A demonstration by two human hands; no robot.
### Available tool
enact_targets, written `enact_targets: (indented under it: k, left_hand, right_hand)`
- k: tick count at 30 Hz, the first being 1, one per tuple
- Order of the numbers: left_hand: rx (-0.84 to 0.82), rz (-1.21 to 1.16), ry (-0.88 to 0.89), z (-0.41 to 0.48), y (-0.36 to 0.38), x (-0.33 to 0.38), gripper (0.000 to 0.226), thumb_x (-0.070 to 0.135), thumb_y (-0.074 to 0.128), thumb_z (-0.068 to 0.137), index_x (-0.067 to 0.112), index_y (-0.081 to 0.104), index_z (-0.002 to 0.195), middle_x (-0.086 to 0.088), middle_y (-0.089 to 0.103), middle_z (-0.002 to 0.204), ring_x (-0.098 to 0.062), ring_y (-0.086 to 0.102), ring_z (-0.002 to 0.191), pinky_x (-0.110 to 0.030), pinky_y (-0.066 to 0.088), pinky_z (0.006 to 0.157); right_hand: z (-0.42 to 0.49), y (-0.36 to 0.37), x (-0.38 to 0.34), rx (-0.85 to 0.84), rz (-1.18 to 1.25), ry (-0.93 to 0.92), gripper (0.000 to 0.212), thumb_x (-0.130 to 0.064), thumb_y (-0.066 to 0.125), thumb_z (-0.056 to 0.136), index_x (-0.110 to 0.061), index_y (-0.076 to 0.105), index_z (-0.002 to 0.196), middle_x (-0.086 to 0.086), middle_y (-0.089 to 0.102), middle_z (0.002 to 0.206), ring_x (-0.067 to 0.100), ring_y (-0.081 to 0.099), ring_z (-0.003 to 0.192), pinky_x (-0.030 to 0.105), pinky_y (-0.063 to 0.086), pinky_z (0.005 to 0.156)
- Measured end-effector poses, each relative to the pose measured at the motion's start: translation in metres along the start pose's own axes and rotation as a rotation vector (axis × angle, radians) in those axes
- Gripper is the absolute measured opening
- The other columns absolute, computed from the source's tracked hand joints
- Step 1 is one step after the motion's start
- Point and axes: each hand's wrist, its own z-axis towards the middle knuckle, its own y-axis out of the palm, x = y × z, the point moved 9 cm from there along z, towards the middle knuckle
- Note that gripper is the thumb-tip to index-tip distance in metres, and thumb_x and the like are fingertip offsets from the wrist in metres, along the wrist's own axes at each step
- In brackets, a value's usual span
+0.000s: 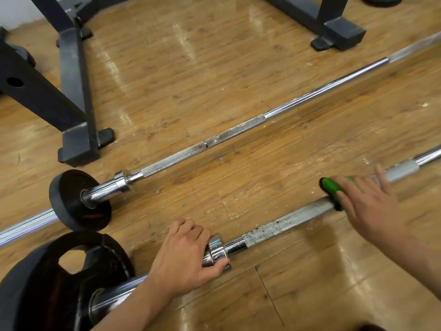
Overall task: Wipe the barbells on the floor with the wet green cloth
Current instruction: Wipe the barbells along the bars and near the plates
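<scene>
Down on the wooden floor (pixel 310 278), the nearer barbell (pixel 286 220) runs slantwise between my hands. My left hand (pixel 188 254) is curled round its shiny collar (pixel 216 249), just beside the big black plate (pixel 47 287). Farther along the same bar, my right hand (pixel 367 206) lies with spread fingers pressing the green cloth (pixel 330 187), which is draped over the rough grip section. Beyond it, apart from both hands, lies the second barbell (pixel 238 131) with a small plate (pixel 71 199).
</scene>
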Motion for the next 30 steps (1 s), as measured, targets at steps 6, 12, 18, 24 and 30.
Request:
enact_targets:
  k: [6,12,18,24,30]
  left_hand:
    - [0.04,0.014,0.01,-0.001,-0.005,0.001,0.068,0.078,0.026,0.097,0.022,0.065,0.091,0.008,0.06,0.08,-0.018,0.052,0.079,-0.039,0.036,0.09]
    - [0.046,0.119,0.183,-0.001,-0.01,0.015,0.05,0.057,0.036,0.104,0.018,0.065,0.116,-0.005,0.066,0.114,-0.028,0.062,0.098,-0.042,0.038,0.088]
    - [-0.011,0.061,-0.066,-0.008,-0.001,0.027,0.064,0.058,0.041,0.099,0.006,0.061,0.13,-0.009,0.067,0.123,-0.03,0.061,0.105,-0.042,0.039,0.088]
    - [0.026,0.106,-0.084,0.0,-0.004,0.028,0.074,0.067,0.05,0.092,0.001,0.065,0.123,-0.012,0.07,0.113,-0.033,0.064,0.104,-0.046,0.041,0.091]
    - [-0.017,0.086,-0.099,0.006,0.001,0.021,0.066,0.062,0.052,0.091,0.003,0.063,0.118,-0.013,0.068,0.119,-0.034,0.064,0.107,-0.047,0.043,0.095]
  right_hand:
    - [-0.002,0.005,-0.011,0.034,0.121,0.307,0.039,-0.03,0.041,0.104,-0.006,0.066,0.122,0.017,0.067,0.108,0.039,0.059,0.108,0.062,0.024,0.12]
    - [-0.004,0.002,-0.107,0.01,0.245,0.119,0.037,-0.035,0.043,0.104,-0.014,0.071,0.115,0.007,0.07,0.095,0.026,0.065,0.093,0.053,0.027,0.121]
    - [-0.023,0.011,-0.214,-0.057,0.257,-0.226,0.031,-0.036,0.048,0.106,-0.023,0.06,0.131,0.002,0.061,0.099,0.025,0.058,0.095,0.049,0.031,0.122]
    - [-0.009,0.01,-0.108,0.002,0.057,-0.291,0.041,-0.043,0.039,0.109,-0.016,0.048,0.139,0.011,0.064,0.101,0.035,0.062,0.098,0.053,0.028,0.122]
    - [0.007,0.007,-0.001,0.01,0.009,0.104,0.04,-0.031,0.034,0.108,-0.007,0.055,0.133,0.02,0.063,0.108,0.041,0.057,0.107,0.061,0.022,0.123]
